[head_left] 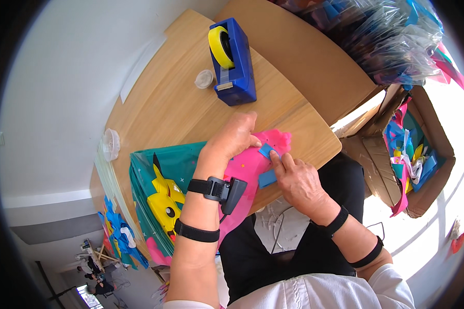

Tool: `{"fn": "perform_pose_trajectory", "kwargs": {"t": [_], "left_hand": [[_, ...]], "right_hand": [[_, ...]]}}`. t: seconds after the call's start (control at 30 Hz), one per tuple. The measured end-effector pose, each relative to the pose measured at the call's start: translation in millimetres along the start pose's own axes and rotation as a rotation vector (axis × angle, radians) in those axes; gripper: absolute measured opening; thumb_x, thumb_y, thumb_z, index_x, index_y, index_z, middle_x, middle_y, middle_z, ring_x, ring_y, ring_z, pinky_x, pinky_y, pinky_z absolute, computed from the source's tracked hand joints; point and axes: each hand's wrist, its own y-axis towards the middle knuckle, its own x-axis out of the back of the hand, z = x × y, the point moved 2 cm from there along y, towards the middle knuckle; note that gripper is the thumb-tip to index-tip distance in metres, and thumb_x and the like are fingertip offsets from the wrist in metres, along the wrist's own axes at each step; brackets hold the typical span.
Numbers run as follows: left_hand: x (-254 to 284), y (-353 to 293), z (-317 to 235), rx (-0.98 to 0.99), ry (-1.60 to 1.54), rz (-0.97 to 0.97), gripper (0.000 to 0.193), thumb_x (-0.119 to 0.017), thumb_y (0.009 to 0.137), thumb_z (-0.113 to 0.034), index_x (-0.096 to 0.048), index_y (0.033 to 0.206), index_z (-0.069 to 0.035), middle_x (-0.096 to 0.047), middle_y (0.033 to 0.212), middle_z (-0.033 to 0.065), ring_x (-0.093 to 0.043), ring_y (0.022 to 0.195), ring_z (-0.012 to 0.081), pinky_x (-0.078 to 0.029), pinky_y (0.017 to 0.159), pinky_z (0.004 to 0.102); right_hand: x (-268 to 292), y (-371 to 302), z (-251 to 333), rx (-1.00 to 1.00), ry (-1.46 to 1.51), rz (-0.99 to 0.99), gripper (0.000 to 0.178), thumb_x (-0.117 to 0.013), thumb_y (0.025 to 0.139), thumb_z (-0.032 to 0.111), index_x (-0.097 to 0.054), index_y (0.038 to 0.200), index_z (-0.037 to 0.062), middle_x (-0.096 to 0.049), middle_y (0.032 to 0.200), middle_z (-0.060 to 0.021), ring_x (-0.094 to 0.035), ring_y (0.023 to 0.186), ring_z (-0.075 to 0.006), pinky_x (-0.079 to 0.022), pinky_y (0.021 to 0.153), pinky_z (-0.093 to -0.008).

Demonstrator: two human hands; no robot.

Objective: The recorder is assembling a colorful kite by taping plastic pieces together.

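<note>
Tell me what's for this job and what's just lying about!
Probably the job:
pink and green plastic sheet with yellow cartoon figure under the left hand
flat blue strip at the right hand
perhaps the blue boxy dispenser with yellow tape

Probably just lying about:
round clear plastic cup
open brown cardboard box of colourful scraps

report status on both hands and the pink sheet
Left hand on pink sheet. Right hand at its edge, by small blue piece. Blue tape dispenser farther off, not in the way.

Glossy plastic film [244, 172], smooth wooden tabletop [175, 98]
</note>
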Motion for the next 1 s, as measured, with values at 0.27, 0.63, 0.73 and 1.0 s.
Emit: {"fn": "perform_pose_trajectory", "kwargs": {"t": [0.27, 0.63, 0.73, 1.0], "left_hand": [[3, -24, 22, -0.044, -0.344, -0.283, 0.014, -0.064, 0.082, -0.002, -0.06, 0.094, 0.002, -0.063, 0.088, 0.015, -0.06, 0.09, 0.0296, -0.049, 0.082, 0.0375], [22, -88, -17, -0.248, -0.258, -0.108, 0.027, -0.075, 0.07, -0.009, -0.07, 0.096, -0.005, -0.059, 0.108, 0.0075, -0.053, 0.107, 0.0251, -0.044, 0.093, 0.036], [14, -105, -23, -0.235, -0.248, -0.153, 0.04, -0.076, 0.068, -0.01, -0.068, 0.107, -0.008, -0.058, 0.11, 0.0082, -0.05, 0.111, 0.0285, -0.04, 0.099, 0.0376], [8, -136, -43, -0.172, 0.152, -0.379, 0.066, -0.077, 0.067, -0.013, -0.055, 0.129, -0.009, -0.052, 0.127, 0.0121, -0.041, 0.126, 0.0326, -0.032, 0.109, 0.0429]], "right_hand": [[11, -12, -3, 0.106, 0.175, -0.225, 0.056, -0.057, 0.074, 0.004, -0.049, 0.127, -0.0097, -0.05, 0.087, -0.0116, -0.057, 0.069, -0.0248, -0.049, 0.062, -0.0351], [49, -36, 5, 0.014, 0.961, -0.217, 0.053, -0.054, 0.067, -0.016, -0.058, 0.118, -0.0009, -0.059, 0.089, -0.0147, -0.061, 0.079, -0.0319, -0.05, 0.071, -0.0362], [47, -38, 3, 0.063, 1.082, -0.184, 0.056, -0.05, 0.066, -0.018, -0.059, 0.118, 0.0018, -0.061, 0.094, -0.0155, -0.062, 0.086, -0.0351, -0.05, 0.076, -0.0381], [58, -51, 19, 0.124, 1.021, -0.1, 0.054, -0.052, 0.068, -0.019, -0.059, 0.118, 0.0004, -0.061, 0.1, -0.017, -0.062, 0.091, -0.0371, -0.051, 0.078, -0.038]]}}
